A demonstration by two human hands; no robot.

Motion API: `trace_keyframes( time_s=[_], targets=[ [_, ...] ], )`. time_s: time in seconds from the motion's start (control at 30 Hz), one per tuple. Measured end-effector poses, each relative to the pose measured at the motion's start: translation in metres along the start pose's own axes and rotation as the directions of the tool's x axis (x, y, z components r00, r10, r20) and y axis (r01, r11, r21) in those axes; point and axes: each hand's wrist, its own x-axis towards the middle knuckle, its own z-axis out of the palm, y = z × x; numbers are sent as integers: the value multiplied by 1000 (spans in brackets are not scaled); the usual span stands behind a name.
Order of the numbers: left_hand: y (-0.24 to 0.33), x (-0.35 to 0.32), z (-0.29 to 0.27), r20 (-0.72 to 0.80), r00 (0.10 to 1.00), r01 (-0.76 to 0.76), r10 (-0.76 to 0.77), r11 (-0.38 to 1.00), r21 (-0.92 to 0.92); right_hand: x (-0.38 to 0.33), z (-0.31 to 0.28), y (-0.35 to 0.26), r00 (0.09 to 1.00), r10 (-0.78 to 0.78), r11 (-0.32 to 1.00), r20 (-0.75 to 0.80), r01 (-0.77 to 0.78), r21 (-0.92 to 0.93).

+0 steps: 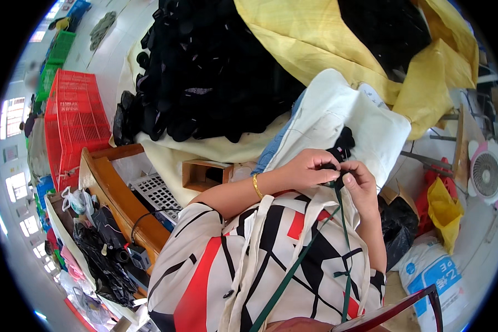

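Note:
My left hand point(314, 167), with a gold bracelet at the wrist, is closed with its thumb and fingers pinched on a small black fabric piece point(344, 141). Right beside it, my right hand point(361, 182) pinches the near end of the same piece. The fingertips of both hands almost meet, and what lies between them is partly hidden. A dark green cord point(342, 216) runs from around my neck up to the hands. Under the black piece spreads a white cloth point(329, 113). Beyond it lies a large heap of black fabric pieces point(205, 83).
Yellow woven sacking point(310, 33) borders the heap, with more black pieces at far right. To the left are a red plastic crate point(77, 110), a wooden chair point(116, 188) and a small open box point(205, 174). On the right stand a fan point(486, 172) and bags point(445, 213).

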Motion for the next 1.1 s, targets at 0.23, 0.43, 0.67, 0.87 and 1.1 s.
trace_keyframes(
  time_s=[0.23,0.43,0.67,0.87,1.1],
  targets=[
    [-26,-1,-71,-322,928,-97,190,954,282,23,-16,5,945,-9,992,-326,-34,-124],
    [-128,-31,-260,-754,639,547,152,600,584,34,-22,7,905,116,984,-409,-49,171],
    [-187,-47,-375,-758,638,763,132,22,646,40,3,1,878,167,984,-448,-122,128],
    [-179,-39,-370,-698,693,721,-181,179,670,46,-6,-8,852,157,975,-500,-215,-59],
    [-83,-3,-243,-620,754,151,-218,976,-159,36,-42,9,868,191,939,-459,-24,344]
  ],
)
